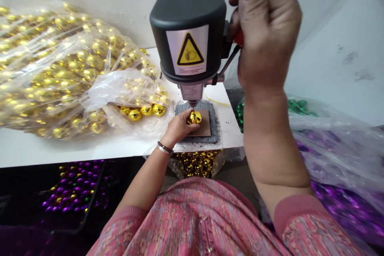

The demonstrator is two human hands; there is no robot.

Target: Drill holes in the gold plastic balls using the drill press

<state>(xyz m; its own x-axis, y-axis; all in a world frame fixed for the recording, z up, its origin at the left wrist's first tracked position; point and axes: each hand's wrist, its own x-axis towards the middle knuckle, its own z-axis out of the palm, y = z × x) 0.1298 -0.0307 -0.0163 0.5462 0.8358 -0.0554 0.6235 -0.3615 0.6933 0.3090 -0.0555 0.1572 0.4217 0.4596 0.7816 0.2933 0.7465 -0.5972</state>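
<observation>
Head view, near to far. Right hand (268, 32), raised: fingers curled round the red knob (239, 39) of a lever (230, 64). Drill press (187, 12), black-hooded: bit (193, 109) pointing down. Left hand (178, 128): thumb and fingers part-closed, pinching one gold ball (196, 118). Ball, faceted: on brown board (204, 129), beneath bit; contact unclear. Judged light, stiff, thin-shelled; slick, apt to roll; may dent or crack if squeezed hard. Best hold: low, opposite sides, fingertips clear of bit. Further left: clear bag (108, 88) of gold balls.
</observation>
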